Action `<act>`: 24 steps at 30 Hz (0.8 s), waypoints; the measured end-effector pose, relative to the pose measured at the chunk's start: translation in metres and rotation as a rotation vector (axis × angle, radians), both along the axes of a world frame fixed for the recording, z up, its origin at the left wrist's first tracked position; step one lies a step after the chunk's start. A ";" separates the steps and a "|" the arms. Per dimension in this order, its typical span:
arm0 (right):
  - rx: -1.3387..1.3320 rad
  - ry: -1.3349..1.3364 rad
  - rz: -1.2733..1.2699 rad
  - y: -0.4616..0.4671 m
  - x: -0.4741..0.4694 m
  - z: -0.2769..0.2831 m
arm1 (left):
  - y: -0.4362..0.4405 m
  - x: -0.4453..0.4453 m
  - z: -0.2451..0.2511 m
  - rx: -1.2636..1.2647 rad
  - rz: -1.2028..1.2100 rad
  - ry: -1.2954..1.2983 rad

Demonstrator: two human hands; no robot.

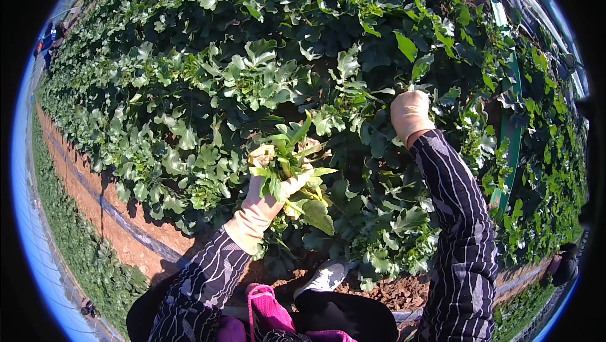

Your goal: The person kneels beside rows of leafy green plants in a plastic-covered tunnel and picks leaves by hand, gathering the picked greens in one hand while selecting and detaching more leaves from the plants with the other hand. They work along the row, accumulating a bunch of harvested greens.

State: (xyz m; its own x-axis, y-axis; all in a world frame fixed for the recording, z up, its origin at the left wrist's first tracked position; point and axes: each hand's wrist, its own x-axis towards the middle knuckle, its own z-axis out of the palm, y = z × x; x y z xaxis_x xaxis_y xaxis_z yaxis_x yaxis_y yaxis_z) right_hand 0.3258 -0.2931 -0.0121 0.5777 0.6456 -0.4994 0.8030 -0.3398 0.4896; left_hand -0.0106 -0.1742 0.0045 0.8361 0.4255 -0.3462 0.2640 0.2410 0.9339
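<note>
My left hand [279, 195], in a pale glove, is closed around a bunch of plucked green and yellowed leaves [289, 166], some of them dry and brown. It is held low over the near edge of the crop. Farther out and to the right, my right hand [411, 113], gloved as well, is in a fist among the leafy plants [265, 81] with lobed leaves. Leaf stems stand just beyond its knuckles; whether its fingers grip one of them cannot be seen.
A green strip [511, 129] runs through the plants at the right. Bare soil with a dark hose [123, 223] lies at the lower left. My shoe [329, 275] is at the near edge of the plants. People are partly visible at the far left and far right rims.
</note>
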 end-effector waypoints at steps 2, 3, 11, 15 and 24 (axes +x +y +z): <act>-0.043 -0.039 0.043 0.003 0.003 -0.007 | -0.002 0.000 -0.002 0.008 -0.020 -0.006; -0.053 -0.049 0.029 0.008 0.003 -0.013 | -0.003 0.001 -0.002 0.009 -0.027 -0.011; -0.181 0.020 -0.130 0.024 0.017 -0.034 | -0.011 0.003 -0.002 0.012 -0.010 -0.007; -0.109 -0.031 -0.032 0.016 0.017 -0.034 | -0.014 0.005 -0.013 -0.182 0.060 -0.027; 0.371 0.056 0.026 -0.013 0.010 -0.018 | -0.014 0.007 0.005 -1.014 0.320 -0.301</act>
State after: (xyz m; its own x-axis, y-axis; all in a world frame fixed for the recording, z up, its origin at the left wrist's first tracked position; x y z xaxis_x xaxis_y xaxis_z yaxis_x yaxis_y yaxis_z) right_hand 0.3357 -0.3063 -0.0297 0.5372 0.8026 -0.2594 0.8358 -0.4650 0.2920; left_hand -0.0034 -0.1879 0.0098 0.8468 0.2711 -0.4576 -0.1521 0.9478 0.2802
